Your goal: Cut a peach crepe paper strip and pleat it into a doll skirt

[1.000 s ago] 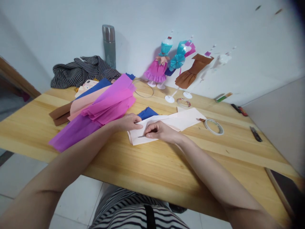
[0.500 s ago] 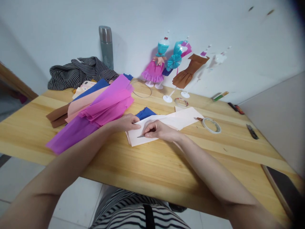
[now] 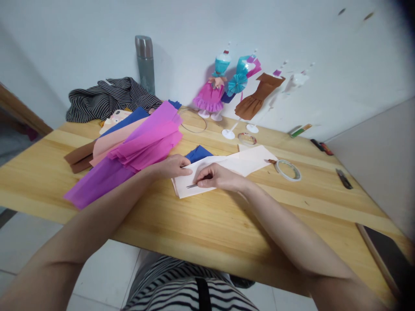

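Our left hand (image 3: pixel 175 166) touches the pale paper (image 3: pixel 254 159); whether it grips, we cannot tell. On its near side, a pointed tool (image 3: pixel 192 186) aims left, pinched by our right hand (image 3: pixel 218 177), beyond which the paper's long axis slants away rightward.

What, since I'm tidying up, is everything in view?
Table: one, tan, centre
Sheets: several, pale pink, centre
Pointed tool: one, grey, centre
Coloured papers: several, mixed, left
Folded piece: one, blue, centre
Cloth: one, striped, back left
Phone: one, pale, left
Flask: one, grey, back
Loop: one, grey, back
Doll stands: four, white, back
Small ring: one, multicoloured, back
Tape: one, white, right
Cutter: one, black, right
Small objects: unclear, black-red, right
Strip: one, green, back right
Device: one, dark, right edge
Left hand: one, bare, on sheets
Right hand: one, bare, holding tool
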`<control>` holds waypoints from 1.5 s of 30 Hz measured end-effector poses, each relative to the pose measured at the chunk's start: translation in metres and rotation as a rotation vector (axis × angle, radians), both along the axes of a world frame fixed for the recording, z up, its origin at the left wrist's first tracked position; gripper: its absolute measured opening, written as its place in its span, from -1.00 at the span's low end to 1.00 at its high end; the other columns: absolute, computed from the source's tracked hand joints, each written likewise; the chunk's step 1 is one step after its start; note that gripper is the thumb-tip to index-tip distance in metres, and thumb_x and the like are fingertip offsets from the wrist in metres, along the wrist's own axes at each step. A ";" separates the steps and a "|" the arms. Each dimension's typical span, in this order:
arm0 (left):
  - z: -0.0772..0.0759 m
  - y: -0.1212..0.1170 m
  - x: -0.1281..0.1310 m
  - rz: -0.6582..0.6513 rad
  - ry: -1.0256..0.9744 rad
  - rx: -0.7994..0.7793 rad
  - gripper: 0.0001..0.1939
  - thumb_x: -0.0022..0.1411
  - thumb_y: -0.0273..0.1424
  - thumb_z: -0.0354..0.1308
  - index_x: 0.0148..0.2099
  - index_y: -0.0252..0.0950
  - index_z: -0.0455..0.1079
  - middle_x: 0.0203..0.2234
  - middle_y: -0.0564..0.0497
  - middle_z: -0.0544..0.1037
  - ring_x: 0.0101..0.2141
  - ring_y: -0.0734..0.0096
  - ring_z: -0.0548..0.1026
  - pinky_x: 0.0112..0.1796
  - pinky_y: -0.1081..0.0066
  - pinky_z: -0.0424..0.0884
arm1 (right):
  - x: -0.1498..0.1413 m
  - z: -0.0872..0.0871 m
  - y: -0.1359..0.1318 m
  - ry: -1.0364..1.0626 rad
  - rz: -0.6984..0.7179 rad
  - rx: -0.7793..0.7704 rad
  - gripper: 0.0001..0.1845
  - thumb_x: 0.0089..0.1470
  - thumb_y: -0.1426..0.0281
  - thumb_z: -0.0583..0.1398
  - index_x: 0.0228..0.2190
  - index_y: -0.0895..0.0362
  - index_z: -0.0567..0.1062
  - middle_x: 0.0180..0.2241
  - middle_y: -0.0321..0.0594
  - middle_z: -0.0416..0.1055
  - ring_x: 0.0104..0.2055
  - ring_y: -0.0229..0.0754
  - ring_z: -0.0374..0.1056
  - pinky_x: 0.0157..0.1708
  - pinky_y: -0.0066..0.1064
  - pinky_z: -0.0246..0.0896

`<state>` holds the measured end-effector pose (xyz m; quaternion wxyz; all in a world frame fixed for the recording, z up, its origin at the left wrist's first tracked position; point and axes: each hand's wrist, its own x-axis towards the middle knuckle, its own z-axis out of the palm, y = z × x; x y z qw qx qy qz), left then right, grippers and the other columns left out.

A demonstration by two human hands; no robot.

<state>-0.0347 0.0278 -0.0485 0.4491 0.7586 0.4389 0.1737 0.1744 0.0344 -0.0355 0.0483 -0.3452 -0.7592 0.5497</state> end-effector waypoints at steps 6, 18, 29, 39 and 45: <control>0.003 -0.001 0.001 0.001 0.020 -0.016 -0.74 -0.06 -0.21 0.03 -0.57 -0.29 0.16 -0.68 0.16 0.12 -0.60 0.54 0.13 -0.57 0.49 -0.08 | 0.002 0.001 -0.003 -0.037 -0.002 0.048 -0.67 -0.11 0.19 0.29 -0.42 0.24 0.61 -0.51 -0.25 0.47 -0.49 -0.29 0.23 -0.47 -0.46 0.10; 0.003 -0.001 0.001 -0.001 0.055 0.030 -0.79 -0.06 -0.27 0.01 -0.58 -0.29 0.16 -0.68 0.16 0.11 -0.58 0.54 0.12 -0.56 0.48 -0.07 | -0.012 -0.001 -0.006 0.006 -0.032 0.004 -0.69 -0.14 0.20 0.29 -0.49 0.24 0.56 -0.58 -0.31 0.38 -0.53 -0.34 0.15 -0.49 -0.47 0.03; 0.005 -0.002 0.001 0.000 0.054 0.029 -0.78 -0.06 -0.26 0.01 -0.59 -0.28 0.12 -0.67 0.15 0.13 -0.58 0.55 0.12 -0.57 0.48 -0.05 | -0.014 -0.006 -0.007 0.042 -0.099 -0.032 -0.71 -0.21 0.22 0.32 -0.52 0.24 0.57 -0.56 -0.28 0.41 -0.52 -0.33 0.19 -0.48 -0.46 0.08; 0.004 -0.003 0.000 0.012 0.043 0.029 -0.78 -0.07 -0.28 0.02 -0.60 -0.28 0.11 -0.68 0.16 0.09 -0.59 0.55 0.09 -0.56 0.47 -0.08 | -0.013 0.000 -0.010 0.033 -0.088 -0.022 -0.71 -0.20 0.23 0.30 -0.54 0.24 0.55 -0.56 -0.28 0.37 -0.50 -0.32 0.16 -0.48 -0.45 0.04; 0.005 -0.003 0.000 0.003 0.041 0.012 -0.78 -0.06 -0.28 0.03 -0.59 -0.28 0.12 -0.67 0.16 0.10 -0.58 0.54 0.10 -0.55 0.46 -0.07 | -0.013 0.002 -0.010 0.015 -0.055 -0.034 -0.69 -0.15 0.20 0.26 -0.57 0.25 0.50 -0.62 -0.35 0.24 -0.54 -0.35 0.04 -0.51 -0.45 -0.08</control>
